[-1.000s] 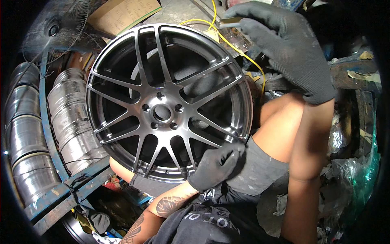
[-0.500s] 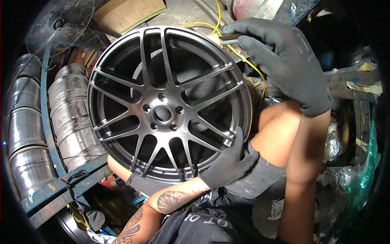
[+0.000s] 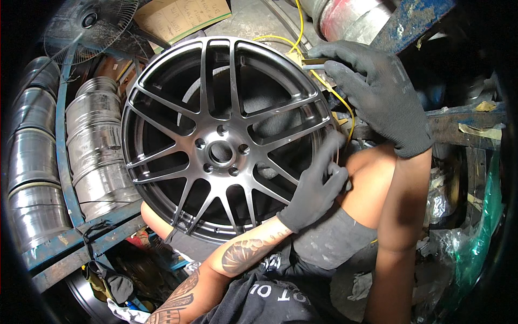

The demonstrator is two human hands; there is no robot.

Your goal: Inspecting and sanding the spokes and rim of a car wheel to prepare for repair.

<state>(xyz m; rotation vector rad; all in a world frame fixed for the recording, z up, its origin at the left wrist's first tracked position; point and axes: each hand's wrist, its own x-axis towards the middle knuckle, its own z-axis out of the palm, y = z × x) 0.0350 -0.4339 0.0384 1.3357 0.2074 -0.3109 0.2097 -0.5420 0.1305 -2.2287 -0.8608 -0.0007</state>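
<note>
A dark wheel rim (image 3: 200, 162) with a brushed-metal face and several split spokes leans across my lap, its face toward me. My left hand (image 3: 318, 186) is at the rim's lower right edge, slightly blurred. Its index finger stretches up along the edge and the other fingers bend loosely, with nothing visible in them. Beyond the rim's upper right edge, my right hand (image 3: 372, 89) pinches a thin flat piece (image 3: 313, 67) with a pale edge between thumb and fingers. Its exact kind cannot be made out. Both hands wear dark grey gloves.
Bare metal wheel barrels (image 3: 97, 140) stack at the left beside a blue metal frame (image 3: 65, 156). A fan (image 3: 89, 20) stands at the upper left, near cardboard (image 3: 181, 19). A yellow cord (image 3: 345, 102) runs behind the rim; green plastic film (image 3: 477, 237) hangs at the right.
My left hand has moved up and right along the rim's edge, its fingers bending more. The right hand, still pinching the thin piece, sits slightly lower in view. The rim appears slightly farther right.
</note>
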